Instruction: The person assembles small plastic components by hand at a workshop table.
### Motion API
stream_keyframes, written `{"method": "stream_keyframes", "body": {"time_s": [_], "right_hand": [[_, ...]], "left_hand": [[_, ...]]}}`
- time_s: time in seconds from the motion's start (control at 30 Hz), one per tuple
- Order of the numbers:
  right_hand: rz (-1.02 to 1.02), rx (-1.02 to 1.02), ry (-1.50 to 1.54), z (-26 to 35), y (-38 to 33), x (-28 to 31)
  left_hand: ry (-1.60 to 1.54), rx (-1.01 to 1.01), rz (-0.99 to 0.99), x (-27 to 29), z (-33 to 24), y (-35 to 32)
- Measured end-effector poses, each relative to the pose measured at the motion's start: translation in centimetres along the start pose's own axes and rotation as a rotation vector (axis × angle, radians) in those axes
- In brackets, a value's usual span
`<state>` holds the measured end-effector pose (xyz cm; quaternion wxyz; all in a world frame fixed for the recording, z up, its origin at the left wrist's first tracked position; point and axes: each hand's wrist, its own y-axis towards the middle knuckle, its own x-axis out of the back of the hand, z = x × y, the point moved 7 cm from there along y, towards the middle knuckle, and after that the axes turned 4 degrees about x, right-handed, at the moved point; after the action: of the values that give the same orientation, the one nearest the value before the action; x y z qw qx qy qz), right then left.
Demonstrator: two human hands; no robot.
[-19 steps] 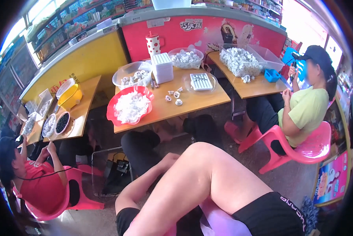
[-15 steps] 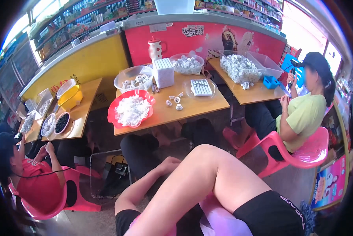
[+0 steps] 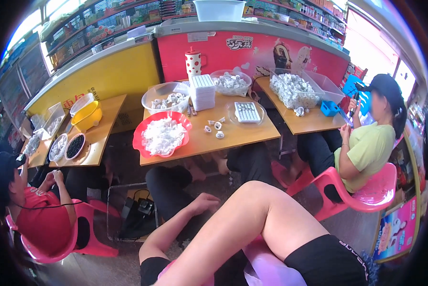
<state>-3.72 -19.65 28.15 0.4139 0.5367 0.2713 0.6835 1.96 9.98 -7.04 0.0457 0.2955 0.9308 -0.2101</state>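
My left hand [image 3: 203,204] hovers in front of my dark-trousered knees, below the middle table [image 3: 199,151]. Its fingers reach loosely toward the right, and I see nothing in them. My right arm [image 3: 252,202] bends sharply at the elbow across the foreground; its forearm runs off the lower edge, so that hand is out of sight. Nearest on the table stand a red scalloped basin [image 3: 138,139] of small white parts and several loose white ring-shaped pieces [image 3: 218,126]. Behind them are a stack of white trays [image 3: 202,93] and a filled white tray [image 3: 247,112] on a clear lid.
Clear tubs [image 3: 149,102] of white parts and a spotted mug [image 3: 193,63] stand farther back. Co-workers sit on pink chairs at left [image 3: 75,238] and right [image 3: 371,190]. The right table holds a clear bin [image 3: 290,97] and a blue container [image 3: 329,108]; the left one, a yellow basin [image 3: 86,117].
The whole scene has shifted slightly down in the picture. A little more of my left hand shows beside my right forearm. The left co-worker's hands have come closer together.
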Motion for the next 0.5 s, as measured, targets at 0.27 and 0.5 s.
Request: {"method": "stream_keyframes", "body": {"time_s": [0.27, 0.5], "right_hand": [[0.352, -0.338, 0.080, -0.2, 0.6, 0.3], [0.136, -0.387, 0.122, 1.2, -1.8, 5.8]], "left_hand": [[0.126, 0.080, -0.101, 0.5, 0.6, 0.4], [0.014, 0.031, -0.139, 1.2, 1.5, 1.9]]}}
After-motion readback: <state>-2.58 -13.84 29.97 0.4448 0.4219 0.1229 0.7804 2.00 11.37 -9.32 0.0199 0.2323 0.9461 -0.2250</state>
